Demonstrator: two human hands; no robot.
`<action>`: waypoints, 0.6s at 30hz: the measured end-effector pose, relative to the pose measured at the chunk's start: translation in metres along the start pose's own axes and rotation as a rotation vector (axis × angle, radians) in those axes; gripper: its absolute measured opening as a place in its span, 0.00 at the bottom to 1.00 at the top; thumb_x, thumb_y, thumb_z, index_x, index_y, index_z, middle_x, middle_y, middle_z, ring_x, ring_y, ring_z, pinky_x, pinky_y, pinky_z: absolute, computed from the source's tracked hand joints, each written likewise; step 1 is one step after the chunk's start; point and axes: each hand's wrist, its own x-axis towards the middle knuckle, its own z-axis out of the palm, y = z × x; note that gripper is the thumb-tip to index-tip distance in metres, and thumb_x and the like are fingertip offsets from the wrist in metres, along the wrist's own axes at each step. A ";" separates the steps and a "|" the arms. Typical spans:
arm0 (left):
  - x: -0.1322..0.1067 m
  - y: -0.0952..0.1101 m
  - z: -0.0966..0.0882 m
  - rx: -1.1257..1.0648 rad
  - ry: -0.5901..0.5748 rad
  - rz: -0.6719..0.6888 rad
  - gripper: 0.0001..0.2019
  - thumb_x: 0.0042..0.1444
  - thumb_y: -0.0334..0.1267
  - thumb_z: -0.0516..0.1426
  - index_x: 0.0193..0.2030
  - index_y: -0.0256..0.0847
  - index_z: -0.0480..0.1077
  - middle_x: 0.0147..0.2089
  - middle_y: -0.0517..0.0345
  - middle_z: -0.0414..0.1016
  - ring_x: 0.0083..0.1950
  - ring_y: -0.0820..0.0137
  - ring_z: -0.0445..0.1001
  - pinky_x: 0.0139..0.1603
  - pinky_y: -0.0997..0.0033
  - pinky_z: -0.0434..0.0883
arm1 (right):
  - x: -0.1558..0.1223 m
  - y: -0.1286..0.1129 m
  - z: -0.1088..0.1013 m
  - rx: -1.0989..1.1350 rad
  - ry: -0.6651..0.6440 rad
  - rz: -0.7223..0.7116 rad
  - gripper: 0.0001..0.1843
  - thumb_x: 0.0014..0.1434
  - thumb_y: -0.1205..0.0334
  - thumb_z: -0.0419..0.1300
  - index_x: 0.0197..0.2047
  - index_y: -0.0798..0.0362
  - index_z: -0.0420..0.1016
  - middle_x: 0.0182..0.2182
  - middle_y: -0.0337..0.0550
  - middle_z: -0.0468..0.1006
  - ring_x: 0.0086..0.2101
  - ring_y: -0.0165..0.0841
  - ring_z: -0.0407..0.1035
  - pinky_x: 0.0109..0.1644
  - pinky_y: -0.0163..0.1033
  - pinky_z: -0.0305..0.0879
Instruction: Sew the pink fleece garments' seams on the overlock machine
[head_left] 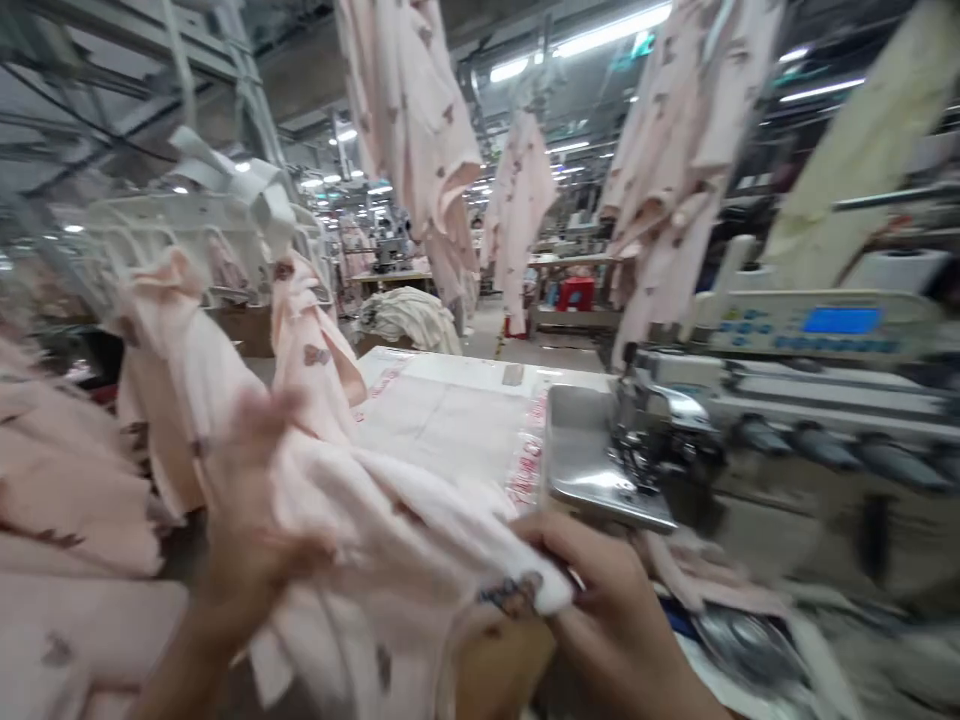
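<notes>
A pale pink printed fabric piece (405, 540) stretches across the front of the view and hangs down in folds. My right hand (600, 600) is closed on its right end, pinching the edge between thumb and fingers. At the cloth's left side is my left hand (247, 520), smeared by motion, its thumb apart from its raised fingers. Whether those fingers grip the fabric I cannot tell. Just beyond my right hand stands a sewing machine (652, 430) with a shiny metal plate (585, 440).
A white work table (465, 425) with red lettering lies behind the cloth. Pink pieces (165, 340) hang from a white rack at left. More printed pieces (420, 120) hang overhead. A control panel (825, 322) with a blue display tops the machine. Pink fabric (67, 470) lies at far left.
</notes>
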 end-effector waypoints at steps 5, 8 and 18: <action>0.049 0.075 0.056 -0.213 -0.541 0.319 0.10 0.50 0.36 0.52 0.40 0.45 0.68 0.27 0.63 0.69 0.28 0.70 0.69 0.30 0.73 0.66 | 0.021 0.005 -0.034 0.052 0.298 0.035 0.18 0.53 0.63 0.58 0.49 0.47 0.67 0.42 0.40 0.73 0.44 0.34 0.66 0.46 0.36 0.62; 0.094 0.092 0.050 -0.347 -0.239 0.313 0.06 0.51 0.37 0.49 0.31 0.40 0.66 0.25 0.63 0.64 0.26 0.74 0.64 0.26 0.77 0.61 | -0.008 0.035 -0.033 0.134 -0.010 0.216 0.27 0.51 0.54 0.62 0.54 0.47 0.65 0.48 0.43 0.70 0.50 0.39 0.63 0.52 0.41 0.59; 0.119 -0.014 0.101 -0.058 -0.497 0.070 0.13 0.46 0.48 0.47 0.24 0.42 0.65 0.23 0.57 0.66 0.24 0.67 0.66 0.22 0.71 0.65 | -0.089 0.043 -0.079 -0.367 -0.131 0.471 0.09 0.58 0.65 0.47 0.41 0.49 0.64 0.32 0.41 0.74 0.32 0.35 0.69 0.34 0.34 0.61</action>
